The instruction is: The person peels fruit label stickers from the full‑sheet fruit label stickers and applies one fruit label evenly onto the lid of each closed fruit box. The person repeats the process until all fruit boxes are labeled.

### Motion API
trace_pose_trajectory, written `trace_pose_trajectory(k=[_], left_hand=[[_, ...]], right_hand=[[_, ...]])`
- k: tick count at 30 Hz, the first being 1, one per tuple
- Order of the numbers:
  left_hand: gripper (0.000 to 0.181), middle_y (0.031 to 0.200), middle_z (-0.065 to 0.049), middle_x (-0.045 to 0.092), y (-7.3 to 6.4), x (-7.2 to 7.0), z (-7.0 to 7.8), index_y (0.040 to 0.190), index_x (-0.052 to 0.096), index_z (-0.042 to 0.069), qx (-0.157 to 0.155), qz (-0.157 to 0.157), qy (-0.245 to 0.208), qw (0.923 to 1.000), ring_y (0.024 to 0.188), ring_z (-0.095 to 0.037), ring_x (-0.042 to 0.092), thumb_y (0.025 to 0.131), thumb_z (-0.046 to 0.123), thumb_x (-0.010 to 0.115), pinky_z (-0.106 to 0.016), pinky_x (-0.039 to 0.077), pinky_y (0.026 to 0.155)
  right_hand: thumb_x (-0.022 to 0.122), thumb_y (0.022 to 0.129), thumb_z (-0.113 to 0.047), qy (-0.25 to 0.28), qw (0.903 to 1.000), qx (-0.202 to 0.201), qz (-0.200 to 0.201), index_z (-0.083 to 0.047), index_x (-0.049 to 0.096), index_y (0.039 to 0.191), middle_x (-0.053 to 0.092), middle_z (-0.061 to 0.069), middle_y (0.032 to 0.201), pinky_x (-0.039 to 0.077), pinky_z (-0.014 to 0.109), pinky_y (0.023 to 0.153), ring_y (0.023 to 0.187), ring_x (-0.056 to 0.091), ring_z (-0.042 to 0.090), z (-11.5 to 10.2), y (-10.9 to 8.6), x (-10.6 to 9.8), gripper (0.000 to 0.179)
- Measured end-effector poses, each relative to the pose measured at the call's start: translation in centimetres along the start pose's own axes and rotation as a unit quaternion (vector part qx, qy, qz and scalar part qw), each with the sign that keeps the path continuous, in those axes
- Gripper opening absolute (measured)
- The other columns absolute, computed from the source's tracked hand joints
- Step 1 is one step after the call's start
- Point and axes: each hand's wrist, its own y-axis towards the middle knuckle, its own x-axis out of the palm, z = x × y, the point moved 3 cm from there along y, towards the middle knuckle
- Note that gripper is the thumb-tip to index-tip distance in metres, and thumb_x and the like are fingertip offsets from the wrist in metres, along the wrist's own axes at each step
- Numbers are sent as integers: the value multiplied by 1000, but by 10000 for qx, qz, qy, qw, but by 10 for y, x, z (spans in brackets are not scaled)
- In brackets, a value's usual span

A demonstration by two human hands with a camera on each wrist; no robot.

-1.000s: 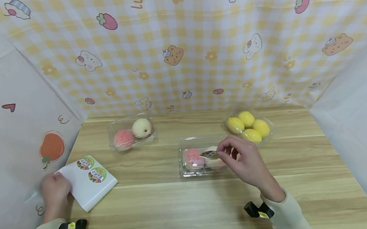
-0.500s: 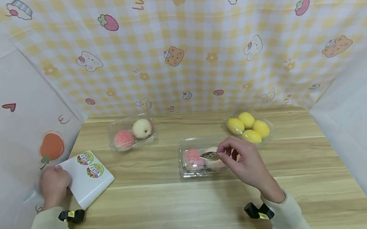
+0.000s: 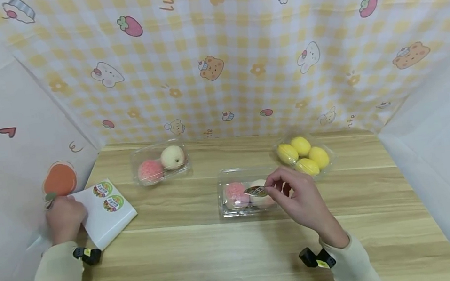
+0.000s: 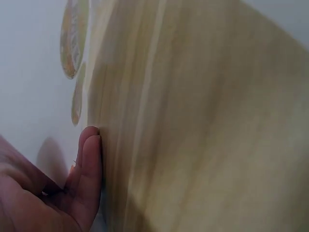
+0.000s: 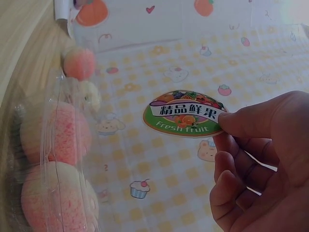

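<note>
My left hand [image 3: 66, 218] grips the left edge of a white sticker sheet [image 3: 105, 225] at the table's left side. Two round fruit stickers [image 3: 113, 203] show on the sheet's far part. In the left wrist view, fingertips [image 4: 91, 145] lie at the sheet's edge. My right hand [image 3: 300, 197] pinches an oval "Fresh fruit" sticker [image 5: 183, 116] by one end, between thumb and index finger. That sticker hangs above a lidded clear plastic box [image 3: 225, 178] with two peaches inside, one pink [image 3: 236, 193] and one pale, the pale one partly hidden behind sticker and hand.
Another clear box [image 3: 138, 159] with a pink and a pale peach stands at the back left. At the back right, a clear box [image 3: 329, 150] contains several lemons [image 3: 307, 166]. A checked curtain [image 3: 211, 33] closes off the back of the wooden table [image 3: 207, 266], with white cloth along both sides.
My left hand has slid the sticker sheet a little away from me and to the left, turning it slightly. The right hand and its sticker have stayed nearly still.
</note>
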Motion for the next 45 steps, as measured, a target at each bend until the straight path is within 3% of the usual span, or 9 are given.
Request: trace_pose_trajectory(k=[4,9,16,23,31,37,40,45], left_hand=[[44,124,-43,55,5,0,2,135,48,-24,-45,14,43,10000,105,-52,57,116,14,35,-61,57,94],[44,124,-41,56,4,1,5,134,51,-22,5,96,-90,9999,107,-52,55,117,17,37,-61,54,90],[43,124,-39,58,2,6,6,139,50,-17,242,151,-226,9993,111,-53,54,114,19,52,-62,50,88],[37,112,-39,64,0,4,13,128,54,-19,964,-82,525,9939,99,-53,60,111,13,45,-63,50,84],[23,83,-32,64,-4,2,20,101,60,-23,992,-182,1346,9858,77,-44,63,99,-1,58,-52,57,67],[21,83,-30,63,1,1,14,92,61,-20,1037,-437,1683,9793,82,-46,61,96,1,59,-58,55,75],[26,85,-32,63,-1,0,11,90,60,-19,1154,-431,1557,9801,84,-48,61,99,4,51,-61,53,77],[32,77,-28,62,-18,0,7,86,62,-17,1549,-38,849,9843,79,-46,56,102,6,47,-59,48,73]], right_hand=[[80,96,7,12,10000,-33,-15,-15,74,98,68,-8,86,50,24,56,70,57,11,0,1,0,23],[80,96,7,30,10000,-59,-28,-16,74,98,68,-9,85,50,24,56,69,57,11,0,1,0,23],[80,96,6,14,10000,-78,-49,-16,74,98,68,-9,85,50,25,56,68,57,10,1,2,1,23],[80,96,6,-12,10000,-31,-65,-16,74,98,67,-10,86,50,25,57,68,57,10,1,1,0,23],[80,96,6,14,10000,-8,-82,-16,74,99,68,-9,87,50,25,57,68,56,10,1,-1,0,24],[80,96,6,73,9999,32,-84,-16,74,99,67,-9,87,50,25,57,68,56,11,1,-2,0,23],[80,96,6,54,9999,36,-85,-16,74,99,67,-9,87,50,25,57,68,56,11,1,-2,0,23],[80,96,6,45,9999,43,-95,-16,74,99,68,-9,88,50,25,57,68,56,11,1,-2,0,23]])
